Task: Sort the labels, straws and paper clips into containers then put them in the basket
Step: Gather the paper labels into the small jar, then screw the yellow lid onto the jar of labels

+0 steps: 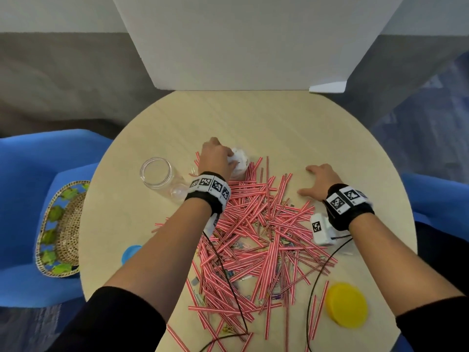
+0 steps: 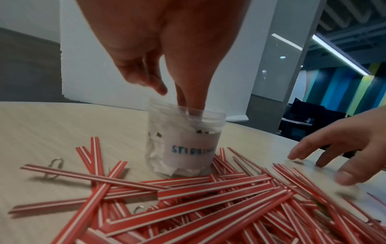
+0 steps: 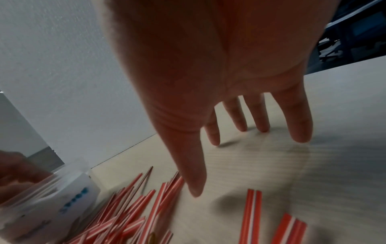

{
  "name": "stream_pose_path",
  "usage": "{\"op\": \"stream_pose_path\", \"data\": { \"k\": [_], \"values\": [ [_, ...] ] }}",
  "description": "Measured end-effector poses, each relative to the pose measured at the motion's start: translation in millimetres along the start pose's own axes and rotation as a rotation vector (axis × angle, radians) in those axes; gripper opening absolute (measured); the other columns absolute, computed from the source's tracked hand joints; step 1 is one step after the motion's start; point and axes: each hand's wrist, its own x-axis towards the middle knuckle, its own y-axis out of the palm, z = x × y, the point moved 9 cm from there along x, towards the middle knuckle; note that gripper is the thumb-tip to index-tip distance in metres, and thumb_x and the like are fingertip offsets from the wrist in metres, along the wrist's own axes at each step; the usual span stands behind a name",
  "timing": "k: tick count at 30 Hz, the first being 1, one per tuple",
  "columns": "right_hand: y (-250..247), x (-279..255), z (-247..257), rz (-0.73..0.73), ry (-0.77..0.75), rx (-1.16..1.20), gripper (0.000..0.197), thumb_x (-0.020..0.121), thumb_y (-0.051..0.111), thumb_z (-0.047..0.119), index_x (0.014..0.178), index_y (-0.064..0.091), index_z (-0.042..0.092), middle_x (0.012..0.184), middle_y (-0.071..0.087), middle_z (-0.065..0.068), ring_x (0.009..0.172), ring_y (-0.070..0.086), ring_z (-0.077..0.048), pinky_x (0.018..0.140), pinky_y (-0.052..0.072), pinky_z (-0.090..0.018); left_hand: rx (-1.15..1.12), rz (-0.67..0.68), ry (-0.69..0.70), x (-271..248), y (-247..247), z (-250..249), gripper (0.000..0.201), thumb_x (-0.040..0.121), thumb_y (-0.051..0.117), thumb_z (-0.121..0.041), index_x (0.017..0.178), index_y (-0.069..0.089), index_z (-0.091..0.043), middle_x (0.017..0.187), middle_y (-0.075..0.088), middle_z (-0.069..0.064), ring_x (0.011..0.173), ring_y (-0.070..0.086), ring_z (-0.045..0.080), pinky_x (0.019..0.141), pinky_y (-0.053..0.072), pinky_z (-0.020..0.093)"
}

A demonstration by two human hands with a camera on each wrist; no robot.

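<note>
A woven wicker basket with green leaf trim sits on a blue chair off the left edge of the round pale wooden tabletop. Just inside that edge an empty clear plastic jar stands open, and nearer the person a small blue lid peeks out beside the left forearm.

The left hand reaches to the far side of the pile, its fingers dipped straight down into the mouth of a second clear plastic jar stuffed with white paper labels; blue lettering shows on one label through the wall. I cannot tell whether those fingers pinch anything inside.

A big heap of red-and-white striped straws covers the middle of the tabletop, reaching right up against that jar, with small coloured paper clips scattered under and among them.

The right hand lies spread and empty, fingertips touching bare wood just beyond the heap's right edge. A round yellow lid lies near the front right.
</note>
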Motion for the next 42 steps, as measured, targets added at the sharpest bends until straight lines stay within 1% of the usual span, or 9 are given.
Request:
{"op": "stream_pose_path", "data": {
  "k": [7,10,14,16,20,24,29,34,42],
  "values": [
    [20.6,-23.3,3.9,0.066,-0.071,-0.003,0.082,0.082,0.072,0.048,0.151,0.035,0.023,0.160,0.019,-0.015,0.144,0.030,-0.033,0.116,0.028,-0.041,0.274,0.006,0.026,0.9,4.5,-4.7,0.027,0.090,0.061,-0.044,0.095,0.078,-0.023,0.115,0.052,0.005,0.108,0.044,0.029,0.087,0.041,0.038],
    [38.8,-42.6,8.2,0.095,-0.116,-0.104,0.088,0.083,0.068,0.055,0.155,0.022,0.032,0.164,-0.001,-0.011,0.149,0.013,-0.033,0.119,0.024,-0.044,0.306,0.037,0.051,-4.4,12.3,-9.2,0.043,0.098,0.043,-0.044,0.098,0.076,-0.017,0.121,0.052,0.009,0.111,0.045,0.030,0.090,0.041,0.042],
    [38.6,-55.2,14.0,0.106,-0.123,-0.095,0.081,0.088,0.059,0.058,0.155,0.022,0.032,0.164,-0.001,-0.012,0.149,0.011,-0.036,0.120,0.023,-0.048,0.252,0.135,0.049,-12.4,16.8,-15.2,0.075,0.093,0.023,-0.068,0.110,0.071,-0.013,0.129,0.052,0.013,0.118,0.046,0.031,0.096,0.041,0.043],
    [31.7,-64.7,17.3,0.129,-0.111,0.017,0.074,0.090,0.056,0.058,0.153,0.030,0.030,0.163,0.013,-0.014,0.147,0.021,-0.034,0.119,0.023,-0.045,0.229,0.163,0.064,-16.7,19.2,-15.9,0.084,0.083,0.031,-0.080,0.114,0.069,-0.012,0.131,0.049,0.014,0.119,0.046,0.032,0.096,0.043,0.043],
    [15.4,-110.7,11.8,0.068,-0.117,0.051,0.056,0.089,0.064,0.050,0.137,0.050,0.025,0.135,0.051,-0.010,0.118,0.054,-0.027,0.100,0.043,-0.037,0.042,0.120,0.050,-26.1,16.3,-7.8,0.058,0.082,0.061,-0.055,0.112,0.070,-0.006,0.124,0.047,0.012,0.105,0.054,0.030,0.087,0.049,0.036],
    [35.6,-165.5,-35.0,0.156,0.056,-0.084,0.048,0.077,0.074,0.056,0.107,0.052,0.026,0.106,0.053,-0.001,0.088,0.056,-0.018,0.076,0.044,-0.029,-0.118,0.064,0.056,-40.5,2.7,-6.8,0.056,0.074,0.073,-0.047,0.116,0.061,-0.012,0.117,0.052,0.010,0.099,0.054,0.025,0.083,0.047,0.033],
    [89.9,-222.3,-89.6,0.231,0.286,-0.235,0.084,0.063,0.085,0.053,0.126,0.040,0.023,0.127,0.040,-0.008,0.114,0.052,-0.033,0.093,0.050,-0.041,-0.369,-0.099,0.090,-74.8,-29.9,-13.9,0.076,0.060,0.081,-0.042,0.124,0.042,-0.025,0.108,0.051,0.002,0.097,0.051,0.019,0.081,0.053,0.036],
    [132.3,-252.0,-116.3,0.148,0.412,-0.132,0.081,0.068,0.082,0.025,0.132,0.033,0.020,0.128,0.035,-0.013,0.102,0.059,-0.035,0.082,0.056,-0.040,-0.577,-0.234,0.163,-112.8,-65.5,-19.6,0.087,0.059,0.086,-0.033,0.133,0.042,-0.022,0.120,0.040,0.005,0.101,0.051,0.015,0.080,0.052,0.018],
    [115.2,-257.5,-77.2,0.198,0.152,0.023,0.093,0.063,0.086,0.047,0.138,0.034,0.030,0.127,0.042,-0.011,0.108,0.057,-0.032,0.088,0.050,-0.036,-0.606,0.114,0.205,-192.9,-34.5,-14.8,0.102,0.051,0.089,-0.026,0.138,0.037,-0.036,0.126,0.046,-0.006,0.115,0.051,0.014,0.096,0.052,0.038]
  ]
}}
